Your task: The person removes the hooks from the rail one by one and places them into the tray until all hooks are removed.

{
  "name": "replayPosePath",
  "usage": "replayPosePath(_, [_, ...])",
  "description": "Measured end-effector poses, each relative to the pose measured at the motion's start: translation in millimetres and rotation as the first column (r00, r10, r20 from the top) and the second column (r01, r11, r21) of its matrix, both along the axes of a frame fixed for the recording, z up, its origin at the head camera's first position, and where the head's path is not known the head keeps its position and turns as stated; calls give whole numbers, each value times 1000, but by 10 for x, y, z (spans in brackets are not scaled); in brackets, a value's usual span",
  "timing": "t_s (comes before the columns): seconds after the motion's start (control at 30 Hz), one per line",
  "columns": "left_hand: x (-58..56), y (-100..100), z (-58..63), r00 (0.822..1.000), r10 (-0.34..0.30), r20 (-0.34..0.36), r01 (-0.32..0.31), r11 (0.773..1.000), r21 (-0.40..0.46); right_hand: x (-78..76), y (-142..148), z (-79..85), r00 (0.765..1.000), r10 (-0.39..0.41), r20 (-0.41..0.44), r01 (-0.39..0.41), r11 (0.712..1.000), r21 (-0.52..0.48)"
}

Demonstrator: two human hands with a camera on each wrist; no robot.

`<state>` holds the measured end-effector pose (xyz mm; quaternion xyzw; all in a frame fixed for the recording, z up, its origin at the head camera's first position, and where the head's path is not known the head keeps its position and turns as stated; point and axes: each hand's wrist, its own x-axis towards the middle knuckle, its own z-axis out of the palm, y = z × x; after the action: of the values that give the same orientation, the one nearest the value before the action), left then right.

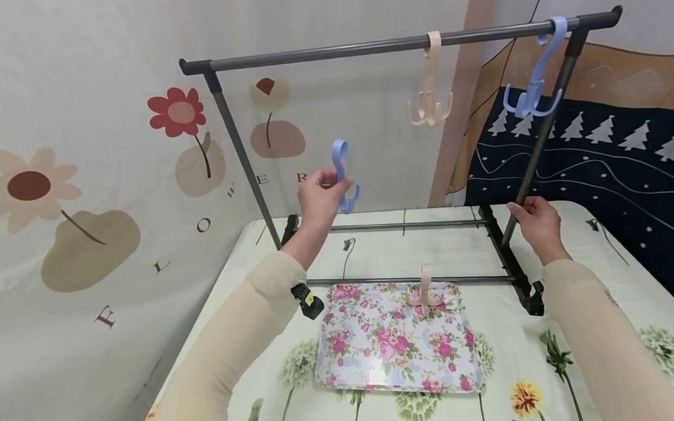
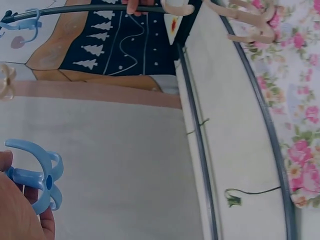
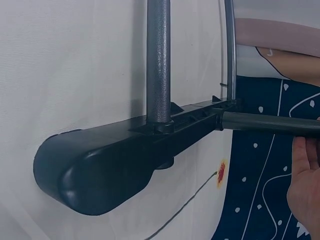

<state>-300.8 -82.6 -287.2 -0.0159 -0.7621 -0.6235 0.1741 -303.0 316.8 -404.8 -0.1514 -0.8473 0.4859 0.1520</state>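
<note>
My left hand (image 1: 321, 198) pinches a light blue multi-prong hook (image 1: 339, 151) between thumb and fingers, below the rack's top bar (image 1: 320, 52). Its prongs (image 2: 48, 181) spread out past the fingertips in the left wrist view. My right hand (image 1: 540, 225) grips the lower part of the rack's right post (image 1: 546, 126), thumb on the near side. A pale pink hook (image 1: 431, 77) hangs from the bar right of centre, and another blue hook (image 1: 533, 86) hangs close to its right end.
A floral tray (image 1: 370, 358) lies in front of the rack, bearing a pale pink hook (image 1: 425, 288). Two low rods join the black feet (image 1: 508, 260). Flower-printed cloth (image 1: 253, 374) covers the surface; printed curtain (image 1: 115, 76) hangs behind and to the left.
</note>
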Motion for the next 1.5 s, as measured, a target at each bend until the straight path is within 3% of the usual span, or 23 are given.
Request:
replayPosePath(0.4, [236,-31,-420,990,-102,99,108,992,-62,2,18,-11,1000,15,14,-15,1000,-3])
replayPosePath(1.07, [526,-88,-1085,961,-146,233,173,980,-100,-36,14,-14,1000,25,-14,-26,1000,-16])
replayPosePath(1.3, [601,-72,-1321,957,-181,226,211,970,-118,-40,41,-43,1000,17,-4,-17,1000,-19])
replayPosePath(1.5, [663,-27,-1426,953,-178,244,214,969,-127,-27,35,-45,1000,11,-4,-11,1000,-24])
